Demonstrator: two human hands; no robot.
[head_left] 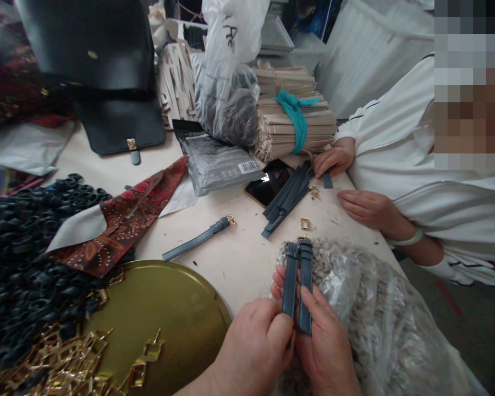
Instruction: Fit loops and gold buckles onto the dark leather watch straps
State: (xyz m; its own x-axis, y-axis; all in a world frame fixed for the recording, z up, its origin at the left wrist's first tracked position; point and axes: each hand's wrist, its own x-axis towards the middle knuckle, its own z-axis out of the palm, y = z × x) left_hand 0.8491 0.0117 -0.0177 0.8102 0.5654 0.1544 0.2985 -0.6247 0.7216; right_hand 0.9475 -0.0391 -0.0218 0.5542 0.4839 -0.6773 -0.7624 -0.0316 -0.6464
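Note:
Two dark blue leather straps with gold buckles lie side by side in front of me. My left hand (258,338) is closed in a fist around the lower end of the left strap (289,280). My right hand (328,344) is turned palm up, its thumb pressing the right strap (306,275) and its fingers behind both straps. A similar buckled strap (198,242) lies alone on the table. Just beyond my hands sits a loose gold buckle (304,224), close to a pile of blue straps (286,198).
A gold-coloured round tray (181,308) holds gold buckles (66,357), with black loops (28,264) heaped beside it. A clear bag of small grey pieces (379,308) bulges at right. A co-worker's hands (367,209) rest across the table. Behind are a phone (258,190) and tied strips (276,129).

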